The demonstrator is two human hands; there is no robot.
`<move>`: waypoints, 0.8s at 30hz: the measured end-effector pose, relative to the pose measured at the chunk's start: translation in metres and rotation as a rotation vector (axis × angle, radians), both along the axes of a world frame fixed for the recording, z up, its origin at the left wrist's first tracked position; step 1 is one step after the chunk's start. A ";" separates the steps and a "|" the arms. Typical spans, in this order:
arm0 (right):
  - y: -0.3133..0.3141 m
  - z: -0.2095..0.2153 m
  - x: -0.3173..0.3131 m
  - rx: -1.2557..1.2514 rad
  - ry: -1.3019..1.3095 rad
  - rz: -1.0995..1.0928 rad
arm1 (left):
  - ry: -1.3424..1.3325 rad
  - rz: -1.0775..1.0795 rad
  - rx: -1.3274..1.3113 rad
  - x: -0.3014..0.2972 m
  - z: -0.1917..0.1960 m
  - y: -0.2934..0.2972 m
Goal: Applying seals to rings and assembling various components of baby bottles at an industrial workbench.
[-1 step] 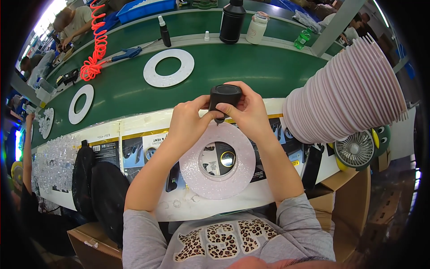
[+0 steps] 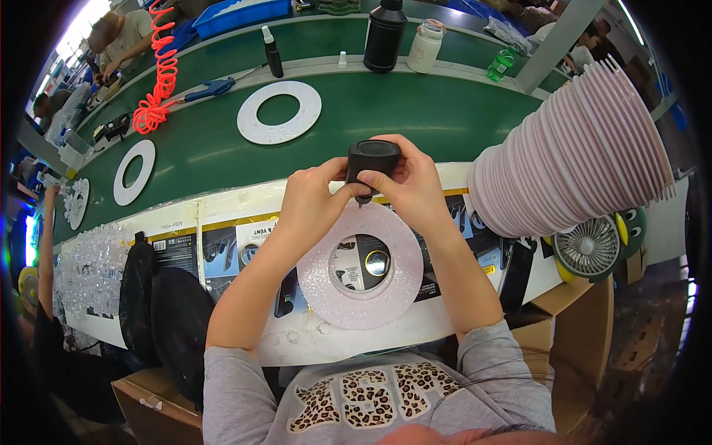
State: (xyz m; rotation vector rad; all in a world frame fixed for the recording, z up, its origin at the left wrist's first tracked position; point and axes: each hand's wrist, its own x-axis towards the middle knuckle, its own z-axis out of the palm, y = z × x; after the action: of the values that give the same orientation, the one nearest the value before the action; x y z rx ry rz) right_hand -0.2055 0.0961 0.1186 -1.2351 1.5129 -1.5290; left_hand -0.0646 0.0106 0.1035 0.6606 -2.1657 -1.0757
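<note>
While my left hand [image 2: 315, 200] and my right hand [image 2: 411, 182] pinch one black bottle [image 2: 373, 157] from both sides, its tip [image 2: 361, 202] points down at the far part of the white ring [image 2: 316, 278], which lies just before me.

The person's two hands [image 2: 317, 199], at least four loose rings [image 2: 409, 274], one ring stack [image 2: 564, 152] (too tightly packed to count), three black bottles [image 2: 374, 156], one green bottle [image 2: 500, 64], one jar [image 2: 426, 48], one fan [image 2: 589, 248]
</note>
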 end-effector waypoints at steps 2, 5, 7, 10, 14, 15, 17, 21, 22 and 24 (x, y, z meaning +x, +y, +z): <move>0.000 -0.001 0.000 -0.005 -0.003 0.003 | 0.004 0.000 0.011 0.001 0.001 0.000; 0.002 0.001 0.000 -0.016 -0.013 0.005 | -0.019 -0.011 0.029 0.002 0.003 0.000; 0.005 0.003 -0.001 -0.023 -0.020 0.003 | -0.020 -0.035 -0.006 0.002 0.007 0.003; 0.012 0.012 0.003 -0.054 -0.024 0.014 | -0.028 -0.044 -0.025 0.007 0.019 0.009; 0.023 0.015 0.007 -0.059 -0.033 0.015 | -0.034 -0.065 -0.010 0.011 0.024 0.018; 0.025 0.015 0.008 -0.068 -0.031 0.015 | -0.050 -0.059 -0.019 0.012 0.024 0.020; 0.027 0.012 0.009 -0.074 -0.039 0.013 | -0.063 -0.054 -0.030 0.012 0.024 0.021; 0.031 0.007 0.011 -0.072 -0.022 -0.005 | -0.065 -0.062 -0.019 0.014 0.021 0.023; 0.031 0.006 0.012 -0.074 -0.023 -0.002 | -0.057 -0.063 -0.016 0.014 0.019 0.024; 0.033 0.005 0.012 -0.070 -0.022 -0.007 | -0.053 -0.063 -0.014 0.014 0.017 0.025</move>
State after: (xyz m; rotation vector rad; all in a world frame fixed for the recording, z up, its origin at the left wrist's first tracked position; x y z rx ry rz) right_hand -0.1936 0.1290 0.1236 -1.2495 1.4619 -1.6075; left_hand -0.0509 0.0356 0.1207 0.6242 -2.2505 -1.0866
